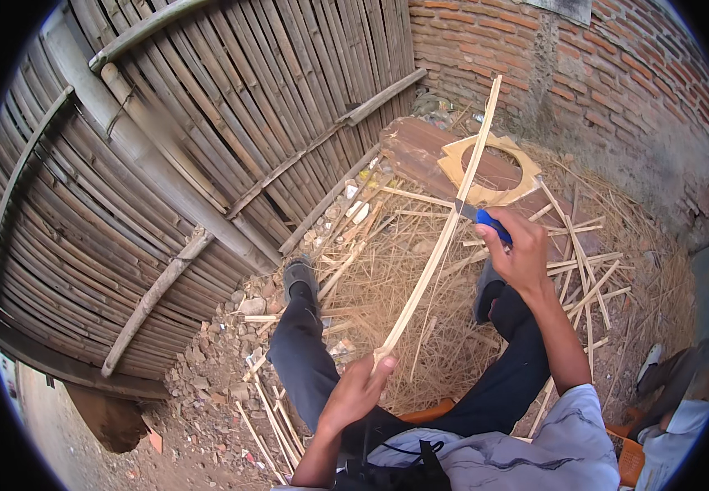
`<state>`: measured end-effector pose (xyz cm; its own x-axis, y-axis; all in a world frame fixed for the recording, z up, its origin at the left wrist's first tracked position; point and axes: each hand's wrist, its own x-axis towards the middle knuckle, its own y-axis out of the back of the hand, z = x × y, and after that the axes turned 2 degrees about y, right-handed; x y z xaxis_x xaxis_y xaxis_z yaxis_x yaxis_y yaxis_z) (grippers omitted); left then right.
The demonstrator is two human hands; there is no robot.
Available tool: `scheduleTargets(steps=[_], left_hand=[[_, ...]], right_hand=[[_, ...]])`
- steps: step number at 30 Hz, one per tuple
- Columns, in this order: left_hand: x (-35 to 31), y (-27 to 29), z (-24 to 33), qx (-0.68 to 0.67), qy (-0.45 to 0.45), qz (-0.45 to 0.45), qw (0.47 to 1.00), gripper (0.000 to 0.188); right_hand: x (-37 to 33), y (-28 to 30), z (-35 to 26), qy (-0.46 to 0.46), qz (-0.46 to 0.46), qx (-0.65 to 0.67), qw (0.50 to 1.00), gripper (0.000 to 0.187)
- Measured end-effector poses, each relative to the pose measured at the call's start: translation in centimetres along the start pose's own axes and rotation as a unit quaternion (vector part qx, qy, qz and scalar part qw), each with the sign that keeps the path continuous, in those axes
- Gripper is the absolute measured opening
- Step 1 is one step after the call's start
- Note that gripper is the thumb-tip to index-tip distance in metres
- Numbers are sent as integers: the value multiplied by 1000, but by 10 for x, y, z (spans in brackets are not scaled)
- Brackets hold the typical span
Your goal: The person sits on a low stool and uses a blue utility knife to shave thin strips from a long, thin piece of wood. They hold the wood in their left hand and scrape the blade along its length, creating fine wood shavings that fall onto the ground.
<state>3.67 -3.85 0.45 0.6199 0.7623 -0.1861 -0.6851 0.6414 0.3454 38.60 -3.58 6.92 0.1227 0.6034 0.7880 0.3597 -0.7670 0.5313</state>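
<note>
My left hand (360, 388) is closed round the near end of a long pale bamboo strip (426, 282). The strip slants up and away from me, its far end reaching toward the brick wall. In my right hand (521, 250) is a knife (485, 219) with a blue handle, the fingers wrapped round it. Its grey blade meets the strip a little beyond the middle. The strip looks split lengthwise near the blade, though how deep the split runs I cannot tell.
Bamboo shavings (403, 254) and loose cut strips (585, 270) litter the ground round my feet. Ahead lies a brown board (416, 151) with a pale frame (450, 164) having a round hole. A bamboo fence (232, 98) stands left, a brick wall (616, 82) right. Another person's leg (664, 368) shows at right.
</note>
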Motion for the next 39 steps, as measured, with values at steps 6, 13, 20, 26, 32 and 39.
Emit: scheduleTargets(steps=[6,13,20,26,32,39], left_hand=[[-8,7,-5,47,36,7,998,57],[-32,15,-20,44,35,-20,998,60],[-30,34,-82,94,91,17,991,57],[-20,47,-62,130,62,101,984,49],[27,27,-45,9,-29,118,993,58],[46,8,11,35,-49,52,997,53]], right_hand=[[1,2,6,40,-29,-3,999,29],[46,-7,67,-54,-14,-39,998,37],[102,-14,168,-159,19,-103,982,46],[62,-37,120,-176,12,-46,983,46],[-43,-57,-21,-68,-144,124,980,37],[-88,-48,-82,-15,-152,195,969,25]])
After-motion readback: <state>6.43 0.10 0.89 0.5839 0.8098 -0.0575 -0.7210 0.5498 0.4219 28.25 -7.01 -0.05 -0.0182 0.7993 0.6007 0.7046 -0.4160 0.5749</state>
